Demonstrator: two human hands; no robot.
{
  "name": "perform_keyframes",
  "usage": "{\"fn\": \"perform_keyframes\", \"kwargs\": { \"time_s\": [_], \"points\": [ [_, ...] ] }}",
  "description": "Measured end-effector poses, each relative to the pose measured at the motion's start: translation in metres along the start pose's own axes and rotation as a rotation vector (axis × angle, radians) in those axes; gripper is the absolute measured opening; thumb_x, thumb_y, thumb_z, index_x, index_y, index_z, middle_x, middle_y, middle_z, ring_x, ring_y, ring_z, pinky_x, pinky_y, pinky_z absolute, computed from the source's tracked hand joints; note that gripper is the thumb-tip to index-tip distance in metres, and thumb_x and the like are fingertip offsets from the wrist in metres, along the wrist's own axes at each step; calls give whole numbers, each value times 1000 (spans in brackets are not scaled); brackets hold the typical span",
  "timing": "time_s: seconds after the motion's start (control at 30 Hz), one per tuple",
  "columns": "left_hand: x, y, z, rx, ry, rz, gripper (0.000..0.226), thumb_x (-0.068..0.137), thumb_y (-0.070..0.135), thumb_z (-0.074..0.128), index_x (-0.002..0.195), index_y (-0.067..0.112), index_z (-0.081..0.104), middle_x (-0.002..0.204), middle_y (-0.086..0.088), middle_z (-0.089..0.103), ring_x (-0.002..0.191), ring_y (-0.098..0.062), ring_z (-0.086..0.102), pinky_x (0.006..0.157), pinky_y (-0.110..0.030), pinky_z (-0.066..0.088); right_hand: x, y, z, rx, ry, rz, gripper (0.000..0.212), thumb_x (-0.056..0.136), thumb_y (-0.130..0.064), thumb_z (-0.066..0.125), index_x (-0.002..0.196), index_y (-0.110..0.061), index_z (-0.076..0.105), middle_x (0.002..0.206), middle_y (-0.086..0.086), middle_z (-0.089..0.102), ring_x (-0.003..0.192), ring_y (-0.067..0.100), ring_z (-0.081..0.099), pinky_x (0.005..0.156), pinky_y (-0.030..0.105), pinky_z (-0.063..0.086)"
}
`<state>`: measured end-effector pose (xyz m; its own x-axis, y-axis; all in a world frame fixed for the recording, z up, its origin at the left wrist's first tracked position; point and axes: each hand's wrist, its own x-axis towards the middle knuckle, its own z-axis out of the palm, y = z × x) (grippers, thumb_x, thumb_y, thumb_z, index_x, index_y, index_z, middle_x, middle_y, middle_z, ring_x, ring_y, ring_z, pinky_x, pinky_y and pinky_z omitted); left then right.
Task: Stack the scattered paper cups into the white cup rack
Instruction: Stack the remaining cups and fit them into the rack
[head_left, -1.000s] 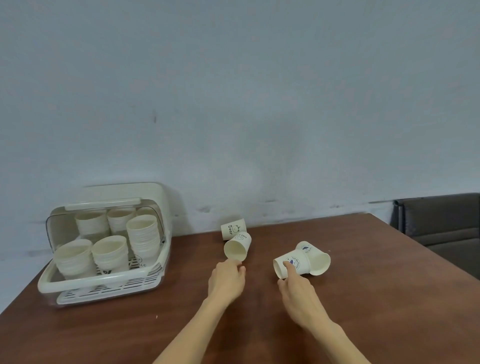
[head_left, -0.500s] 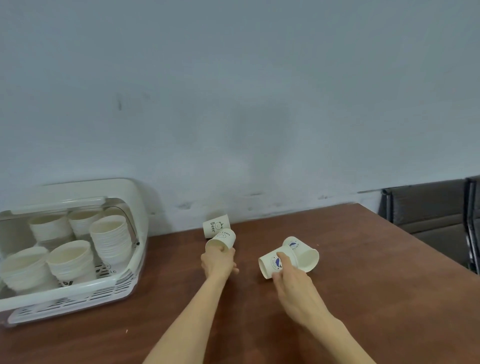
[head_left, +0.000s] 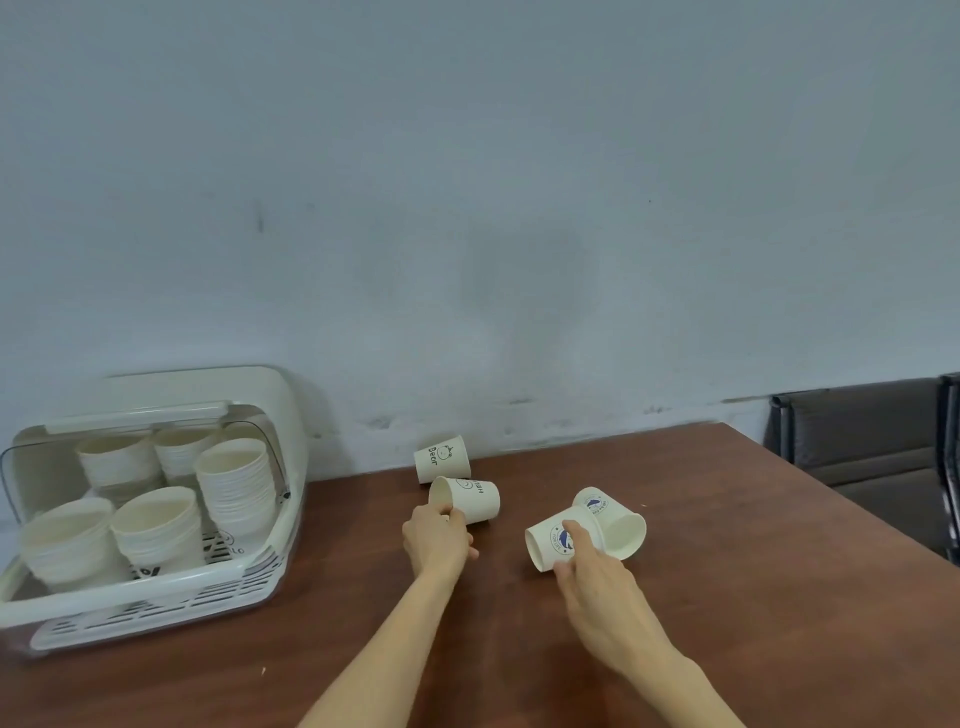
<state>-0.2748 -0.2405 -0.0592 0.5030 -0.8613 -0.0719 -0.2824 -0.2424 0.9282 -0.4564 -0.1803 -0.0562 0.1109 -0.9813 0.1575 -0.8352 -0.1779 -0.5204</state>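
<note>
Change since half a second ago: left hand (head_left: 438, 538) has turned its cup (head_left: 466, 499) so the mouth faces left; it pointed at the camera before.

Loose cups: four, all on their sides mid-desk (head_left: 727, 561).
- "Bear" cup (head_left: 442, 459), nearest the desk's far edge, long axis left–right.
- Left-hand cup, fingers clamped on its rim.
- Blue-logo cup (head_left: 557, 540), base toward camera; right hand (head_left: 605, 592) fingers curled on it.
- Second blue-logo cup (head_left: 618, 525), mouth right.

White cup rack (head_left: 156, 582), desk's left edge: five stacks.
</note>
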Motion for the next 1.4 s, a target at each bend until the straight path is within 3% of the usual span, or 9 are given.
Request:
{"fn": "perform_keyframes", "kwargs": {
  "time_s": [0.17, 0.27, 0.37, 0.57, 0.7, 0.97, 1.07, 1.23, 1.4],
  "points": [
    [-23, -7, -22, 5, 2, 172, 24, 91, 12, 47, 97, 17, 69, 63, -10, 67, 38, -18, 60, 42, -9, 39, -7, -2, 6, -1, -14, 1, 51, 98, -28, 32, 147, -23, 20, 103, 2, 61, 91, 29, 56, 81, 42, 46],
    [-34, -20, -33, 56, -10, 297, 25, 91, 13, 47, 88, 19, 70, 58, -6, 64, 41, -20, 57, 46, -25, 50, -10, -1, 8, 0, -5, 24, 52, 97, -27, 33, 147, -23, 20, 97, 1, 60, 87, 27, 54, 78, 41, 46],
    [-38, -35, -40, 210, -28, 429, 23, 91, 22, 47, 92, 25, 70, 65, 2, 68, 60, -23, 64, 62, -40, 54, -8, 2, 5, -9, 27, 89, 48, 97, -24, 33, 144, -22, 24, 103, 5, 61, 93, 32, 56, 79, 42, 46],
    [-54, -32, -51, 703, -62, 624, 23, 100, 28, 33, 107, 27, 55, 91, -3, 68, 85, -33, 60, 68, -37, 45, 17, 4, -4, -9, 66, 226, 46, 97, -18, 32, 142, -15, 26, 119, 15, 59, 101, 39, 56, 78, 40, 42],
    [-61, -21, -55, 919, -130, 643, 25, 91, 11, 35, 110, 24, 45, 94, -6, 64, 85, -34, 58, 64, -34, 34, 40, 7, -9, 0, 11, 305, 51, 97, -23, 32, 146, -15, 21, 119, 13, 58, 101, 35, 56, 81, 40, 45],
    [-58, -11, -51, 985, -153, 656, 19, 95, 13, 36, 110, 23, 45, 101, -9, 63, 91, -34, 58, 66, -35, 32, 69, 6, -4, -59, 17, 327, 29, 98, -20, 37, 115, 0, 49, 111, 15, 61, 90, 27, 56, 72, 32, 40],
    [-59, -7, -56, 977, -152, 665, 19, 95, 12, 36, 110, 22, 44, 101, -9, 63, 90, -34, 58, 65, -35, 32, 71, 0, -1, -119, 14, 282, 23, 98, -13, 37, 108, -1, 55, 111, 14, 60, 102, 29, 56, 74, 31, 39],
    [-57, -3, -69, 960, -131, 661, 20, 94, 13, 37, 110, 22, 44, 99, -10, 62, 90, -36, 57, 66, -35, 34, 74, -8, 5, 25, 59, 334, 13, 95, -15, 41, 90, -5, 49, 100, 15, 62, 91, 31, 59, 72, 33, 43],
    [-53, -6, -84, 930, -101, 626, 14, 96, 17, 37, 106, 21, 46, 98, -9, 63, 89, -35, 58, 66, -35, 35, 71, -23, 10, 36, 35, 275, 12, 90, -15, 42, 95, -6, 48, 99, 13, 62, 87, 28, 55, 71, 35, 44]
  ]
}}
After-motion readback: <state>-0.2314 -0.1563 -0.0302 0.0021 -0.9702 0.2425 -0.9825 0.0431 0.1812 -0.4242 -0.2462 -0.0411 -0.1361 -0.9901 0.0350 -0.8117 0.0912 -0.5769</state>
